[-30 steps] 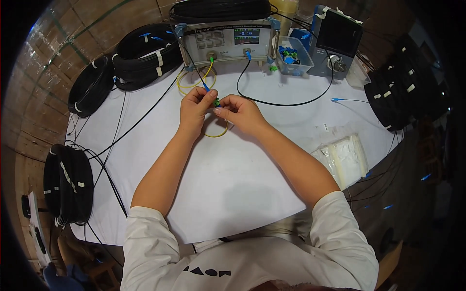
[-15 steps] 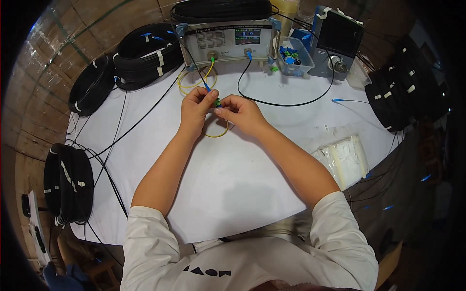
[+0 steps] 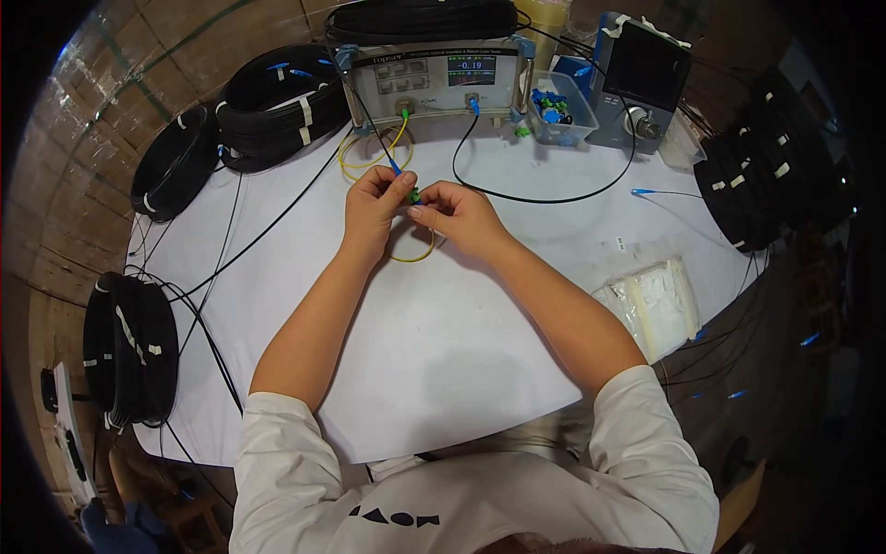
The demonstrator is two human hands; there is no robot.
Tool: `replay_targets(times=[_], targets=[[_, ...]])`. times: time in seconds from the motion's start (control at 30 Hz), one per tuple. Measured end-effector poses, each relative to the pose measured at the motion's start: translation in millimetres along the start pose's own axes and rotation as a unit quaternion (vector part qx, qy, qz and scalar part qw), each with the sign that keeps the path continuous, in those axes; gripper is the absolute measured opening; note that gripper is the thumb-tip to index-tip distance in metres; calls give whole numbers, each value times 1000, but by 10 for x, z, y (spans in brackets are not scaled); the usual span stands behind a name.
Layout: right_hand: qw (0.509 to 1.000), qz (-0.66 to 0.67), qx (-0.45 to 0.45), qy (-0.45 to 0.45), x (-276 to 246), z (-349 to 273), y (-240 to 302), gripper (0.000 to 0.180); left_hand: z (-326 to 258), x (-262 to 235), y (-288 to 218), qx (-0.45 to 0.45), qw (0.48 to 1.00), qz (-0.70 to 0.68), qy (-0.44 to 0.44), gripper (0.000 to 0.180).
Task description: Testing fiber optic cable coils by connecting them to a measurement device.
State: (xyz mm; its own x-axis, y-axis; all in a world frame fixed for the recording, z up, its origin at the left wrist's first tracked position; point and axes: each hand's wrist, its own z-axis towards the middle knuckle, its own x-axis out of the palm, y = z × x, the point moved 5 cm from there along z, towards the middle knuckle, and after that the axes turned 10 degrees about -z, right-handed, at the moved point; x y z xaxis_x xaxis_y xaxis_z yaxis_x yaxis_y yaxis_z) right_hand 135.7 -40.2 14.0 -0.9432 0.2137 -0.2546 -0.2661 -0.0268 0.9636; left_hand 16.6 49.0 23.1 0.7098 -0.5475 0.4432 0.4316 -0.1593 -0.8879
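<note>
My left hand and my right hand meet over the middle of the white table. Between their fingertips sits a small green fibre connector on a thin yellow cable, which loops under my hands and back to the grey test instrument. A blue connector on a black cable reaches my left fingers from behind. Both hands pinch the connectors together; which hand grips which piece is partly hidden.
Black cable coils lie at the left, the back left and the right. A clear bin of blue connectors, a small blue-grey device and a white plastic bag stand on the right side.
</note>
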Motion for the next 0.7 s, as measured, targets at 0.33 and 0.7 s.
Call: replay_targets(times=[0.33, 0.7], targets=[[1000, 1, 9, 9, 4, 6, -6, 22, 4, 1, 4, 7, 1000, -6, 5, 26], [1000, 7, -7, -8, -1, -4, 8, 24, 2, -5, 8, 4, 1000, -1, 3, 26]])
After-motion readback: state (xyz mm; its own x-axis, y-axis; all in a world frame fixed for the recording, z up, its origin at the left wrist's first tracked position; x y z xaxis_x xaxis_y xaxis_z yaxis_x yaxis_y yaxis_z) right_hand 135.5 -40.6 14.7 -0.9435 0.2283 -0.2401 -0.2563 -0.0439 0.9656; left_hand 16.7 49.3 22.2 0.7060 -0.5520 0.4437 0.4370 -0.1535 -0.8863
